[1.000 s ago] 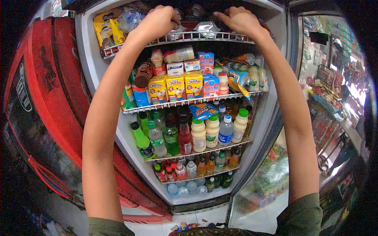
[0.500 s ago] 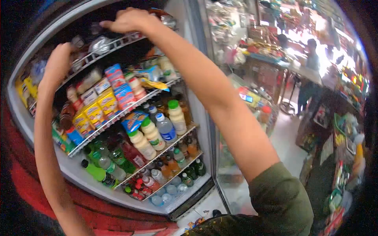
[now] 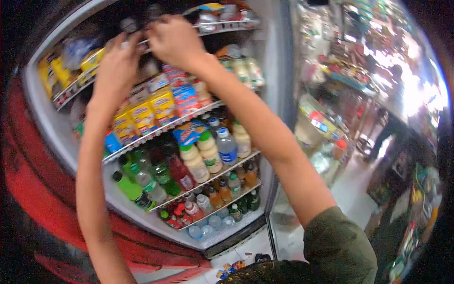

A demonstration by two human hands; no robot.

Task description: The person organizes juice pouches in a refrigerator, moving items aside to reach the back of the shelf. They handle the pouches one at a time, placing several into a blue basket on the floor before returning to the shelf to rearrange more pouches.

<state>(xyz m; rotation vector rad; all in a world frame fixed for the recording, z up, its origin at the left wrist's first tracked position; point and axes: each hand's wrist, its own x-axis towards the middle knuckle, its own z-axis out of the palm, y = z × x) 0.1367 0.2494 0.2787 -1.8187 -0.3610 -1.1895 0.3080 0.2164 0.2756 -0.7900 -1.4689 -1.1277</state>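
Observation:
Both of my hands are up at the top rack of an open drinks fridge [image 3: 279,94]. My left hand [image 3: 118,64] is at the front edge of the top wire shelf [image 3: 78,87], fingers curled and pointing upward. Close beside it, my right hand [image 3: 175,45] bends its fingers inward at the same edge. Whatever lies between the fingers is hidden and blurred. Dark, shiny packets [image 3: 128,24] show just behind the hands. Yellow packs [image 3: 59,71] and a bluish plastic bag [image 3: 79,53] sit left of my left hand; silver packets [image 3: 208,21] lie right of my right hand.
Below, shelves hold yellow boxes [image 3: 142,117], red-and-blue boxes [image 3: 185,98], cream bottles with green caps [image 3: 194,163] and a green bottle [image 3: 130,187]. The glass door [image 3: 288,189] stands open at right. Beyond it are a shop counter [image 3: 350,83] and a person [image 3: 385,128].
My right hand has come down and closer to my left hand at the shelf edge. The silver packet that lay between them is now covered. The view has shifted, moving the fridge rightward.

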